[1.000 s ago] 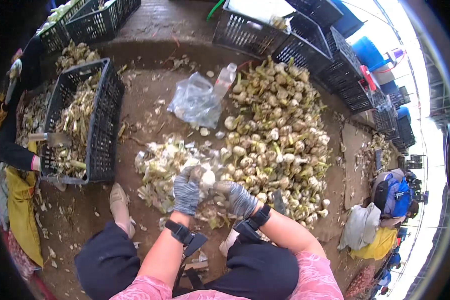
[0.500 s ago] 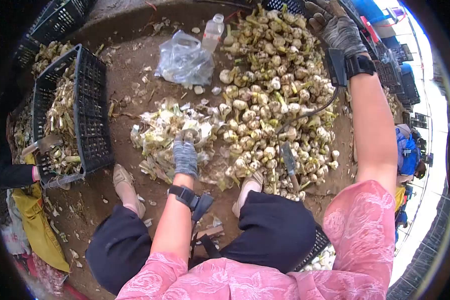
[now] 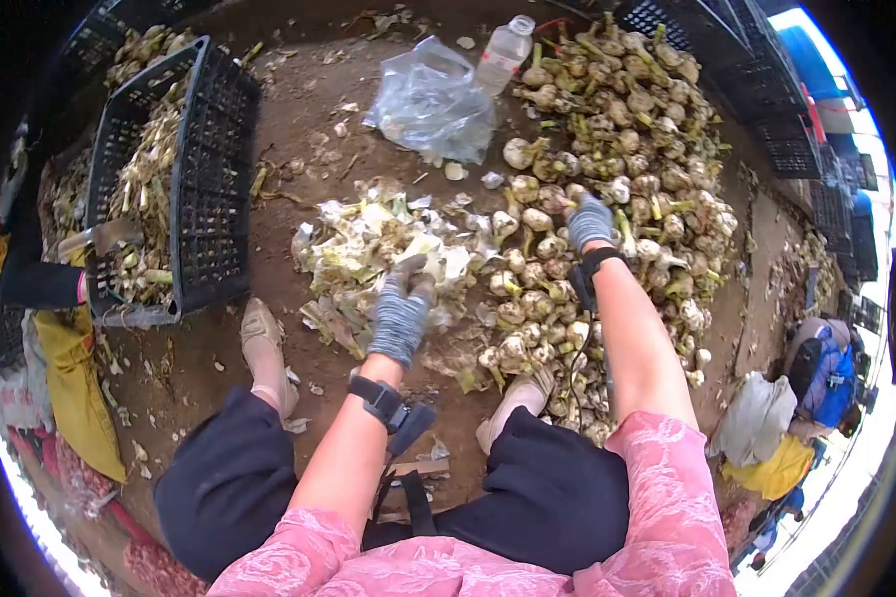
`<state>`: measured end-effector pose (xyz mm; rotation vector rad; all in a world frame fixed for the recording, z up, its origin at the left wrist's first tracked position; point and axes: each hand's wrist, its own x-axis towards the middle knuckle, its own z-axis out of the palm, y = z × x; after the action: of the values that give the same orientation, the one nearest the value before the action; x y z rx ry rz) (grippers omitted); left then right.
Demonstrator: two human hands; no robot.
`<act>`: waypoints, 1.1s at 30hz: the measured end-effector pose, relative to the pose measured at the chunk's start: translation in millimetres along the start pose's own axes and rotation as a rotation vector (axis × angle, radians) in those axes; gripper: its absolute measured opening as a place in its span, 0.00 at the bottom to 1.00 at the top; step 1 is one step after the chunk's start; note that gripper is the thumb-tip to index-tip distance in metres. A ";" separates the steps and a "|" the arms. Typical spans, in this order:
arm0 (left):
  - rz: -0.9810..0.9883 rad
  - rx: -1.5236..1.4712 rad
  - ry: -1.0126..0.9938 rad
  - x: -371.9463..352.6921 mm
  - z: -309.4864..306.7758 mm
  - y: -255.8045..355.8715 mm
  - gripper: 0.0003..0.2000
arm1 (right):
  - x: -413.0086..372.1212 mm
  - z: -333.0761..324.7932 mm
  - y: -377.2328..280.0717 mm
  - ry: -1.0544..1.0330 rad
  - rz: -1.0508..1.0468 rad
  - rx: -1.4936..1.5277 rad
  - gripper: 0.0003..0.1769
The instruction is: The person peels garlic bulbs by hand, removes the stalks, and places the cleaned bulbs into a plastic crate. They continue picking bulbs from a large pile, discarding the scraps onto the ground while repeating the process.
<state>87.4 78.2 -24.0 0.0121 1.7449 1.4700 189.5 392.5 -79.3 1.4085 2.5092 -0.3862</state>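
My left hand (image 3: 401, 316), in a striped grey glove, is over a pile of pale papery garlic skins (image 3: 353, 254). Its fingers are slightly bent and apart, with nothing plain to see between them. At the left side of a big heap of garlic bulbs (image 3: 657, 149), my right hand (image 3: 589, 221), gloved the same way, has its fingers curled down on a garlic bulb. My palm and wrist hide part of that bulb. Cut stems stick out of many bulbs. Black devices are strapped to both wrists, a cable running from the right one.
A clear plastic bag (image 3: 433, 104) and a bottle (image 3: 506, 55) lie beyond the skins. To the left stands a black crate (image 3: 214, 189) of stems, with another person's sleeve (image 3: 40, 286) and a blade (image 3: 114, 236) beside it. Black crates (image 3: 767, 90) line the right.
My right hand has come down from the far upper right onto the garlic heap. My left hand remains at the skins. The view has shifted, and my right arm now covers where a knife lay.
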 end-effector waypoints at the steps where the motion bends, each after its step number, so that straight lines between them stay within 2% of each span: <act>1: 0.061 -0.016 -0.023 -0.7 1.4 -6.0 0.19 | -2.8 -3.9 0.3 0.118 -0.087 0.078 0.17; 2: 0.123 -0.033 -0.054 0.0 3.4 -10.6 0.21 | -6.4 -8.7 0.5 0.160 -0.127 0.114 0.15; 3: 0.075 -0.033 -0.070 -4.9 5.7 2.6 0.29 | -18.5 -27.9 -8.9 0.091 -0.149 0.191 0.14; 4: 0.076 -0.035 -0.069 -8.6 8.9 16.8 0.29 | -32.6 -49.3 -21.3 0.026 -0.174 0.267 0.13; 6: 0.142 -0.104 -0.200 -17.3 15.4 33.6 0.42 | -65.3 -79.2 -40.4 -0.262 -0.338 0.612 0.12; 7: 0.162 -0.148 -0.245 -18.6 17.4 29.1 0.47 | -79.4 -87.2 -49.3 -0.313 -0.523 0.615 0.13; 8: 0.185 -0.188 -0.289 -19.5 18.8 25.2 0.52 | -96.1 -96.4 -62.9 -0.456 -0.568 0.734 0.13; 9: 0.278 -0.123 -0.308 -23.0 21.5 29.8 0.51 | -113.2 -104.4 -76.7 -0.548 -0.558 0.848 0.14; 10: 0.276 -0.110 -0.393 -26.0 19.5 41.5 0.46 | -127.8 -106.5 -89.7 -0.641 -0.552 0.959 0.15; 12: 0.129 -0.244 -0.414 -35.7 15.9 55.3 0.39 | -151.2 -95.8 -111.3 -0.489 -0.437 1.203 0.19; 13: 0.132 -0.247 -0.405 -38.5 15.2 57.6 0.39 | -155.7 -91.5 -119.4 -0.515 -0.362 1.234 0.23; 14: 0.242 -0.134 -0.327 -40.9 15.0 58.6 0.37 | -164.2 -93.3 -122.7 -0.538 -0.302 1.121 0.23; 15: 0.350 -0.020 -0.249 -43.4 14.7 59.6 0.35 | -165.1 -76.3 -123.4 -0.492 -0.349 1.150 0.23; 17: 0.403 0.008 -0.237 -50.0 11.2 64.9 0.34 | -171.3 -61.7 -126.4 -0.384 -0.424 1.133 0.21; 20: 0.512 0.025 -0.180 -48.8 10.1 48.1 0.34 | -176.8 -68.2 -127.5 -0.358 -0.431 1.021 0.18; 22: 0.440 -0.237 -0.205 -55.0 9.9 46.7 0.29 | -181.8 -70.3 -125.8 -0.407 -0.452 1.098 0.15; 23: 0.387 -0.357 -0.281 -56.8 8.2 47.0 0.30 | -184.6 -73.8 -125.8 -0.454 -0.451 1.143 0.15; 25: 0.348 -0.350 -0.296 -60.3 3.7 50.2 0.30 | -189.2 -87.7 -126.8 -0.526 -0.472 1.184 0.13; 30: 0.252 -0.442 -0.409 -62.5 -9.0 55.1 0.33 | -182.1 -88.8 -123.5 -0.513 -0.551 1.106 0.12; 31: 0.389 -0.373 -0.344 -59.7 -8.1 47.6 0.33 | -180.1 -88.9 -123.4 -0.512 -0.578 1.099 0.12; 32: 0.390 -0.372 -0.342 -56.8 -11.7 45.8 0.33 | -177.4 -88.8 -123.7 -0.512 -0.606 1.092 0.12; 33: 0.180 -0.549 -0.519 -54.5 -17.8 49.6 0.33 | -174.7 -92.9 -125.4 -0.443 -0.667 1.019 0.12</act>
<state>88.7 52.4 47.3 0.2453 0.9160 1.8374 163.4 222.5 79.7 0.4603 2.3423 -2.0362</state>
